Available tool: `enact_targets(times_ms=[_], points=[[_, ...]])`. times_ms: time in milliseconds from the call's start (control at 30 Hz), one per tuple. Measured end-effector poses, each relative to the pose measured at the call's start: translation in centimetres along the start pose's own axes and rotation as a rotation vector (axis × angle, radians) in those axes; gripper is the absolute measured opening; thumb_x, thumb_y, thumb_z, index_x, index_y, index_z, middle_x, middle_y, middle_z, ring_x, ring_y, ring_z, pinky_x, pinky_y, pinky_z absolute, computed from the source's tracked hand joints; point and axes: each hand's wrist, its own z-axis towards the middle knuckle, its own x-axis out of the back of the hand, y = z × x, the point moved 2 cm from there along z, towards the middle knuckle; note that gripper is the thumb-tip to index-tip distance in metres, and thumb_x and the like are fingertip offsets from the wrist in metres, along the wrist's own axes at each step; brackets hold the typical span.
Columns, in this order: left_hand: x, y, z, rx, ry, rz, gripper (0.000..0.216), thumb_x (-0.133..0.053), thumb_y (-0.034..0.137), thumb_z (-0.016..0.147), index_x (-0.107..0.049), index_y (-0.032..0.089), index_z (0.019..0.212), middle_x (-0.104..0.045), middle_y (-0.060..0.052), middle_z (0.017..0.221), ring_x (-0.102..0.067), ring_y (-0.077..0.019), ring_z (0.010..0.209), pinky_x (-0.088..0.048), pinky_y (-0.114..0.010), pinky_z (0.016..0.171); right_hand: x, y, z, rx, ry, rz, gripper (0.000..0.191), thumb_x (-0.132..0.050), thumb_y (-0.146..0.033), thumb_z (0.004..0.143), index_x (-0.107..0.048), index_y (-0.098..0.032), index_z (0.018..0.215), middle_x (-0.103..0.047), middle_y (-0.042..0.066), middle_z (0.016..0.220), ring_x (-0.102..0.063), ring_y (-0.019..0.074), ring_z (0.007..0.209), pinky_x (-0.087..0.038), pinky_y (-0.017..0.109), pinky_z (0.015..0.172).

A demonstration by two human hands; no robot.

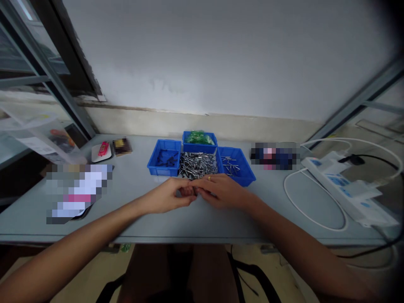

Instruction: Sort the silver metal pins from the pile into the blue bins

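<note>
My left hand and my right hand meet over the near edge of a heap of small metal pins. Both hands are closed, with thumbs and fingertips pinched together and touching. Whatever lies between the fingertips is too small and covered to make out. A blue tray holding dark slender pieces stands to the left of the heap. On its right, another blue tray contains several thin metal pins. Behind the heap, a third blue tray holds green plastic bags.
At left lie a blurred phone-like item and a white square object with a pink item on top, near a clear plastic container. On the right are a blurred dark item, a white power strip and looping cables. A wall closes the back.
</note>
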Motion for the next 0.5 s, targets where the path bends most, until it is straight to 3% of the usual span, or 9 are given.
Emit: enact_targets(times_ms=[267,500], points=[[0.12,-0.35,-0.05,0.044,0.034,-0.007,0.010,-0.054,0.024,0.078,-0.059,0.016,0.081,-0.058,0.001,0.076,-0.053,-0.0119,0.071,-0.043,-0.025,0.067,0.20,0.31,0.07,-0.123,-0.053,-0.038,0.019,-0.044,-0.021,0.086,-0.055,-0.020,0.102,-0.066,0.002,0.084,-0.060,0.0130,0.075,-0.040,0.024,0.066],[0.70,-0.38,0.16,0.083,0.180,-0.023,0.015,-0.053,0.027,0.080,-0.059,0.015,0.086,-0.056,0.001,0.071,-0.051,-0.0112,0.067,-0.043,-0.025,0.064,0.57,0.75,0.11,-0.179,-0.040,-0.036,0.012,-0.044,-0.022,0.086,-0.055,-0.019,0.092,-0.064,0.002,0.076,-0.057,0.0122,0.068,-0.037,0.024,0.061]])
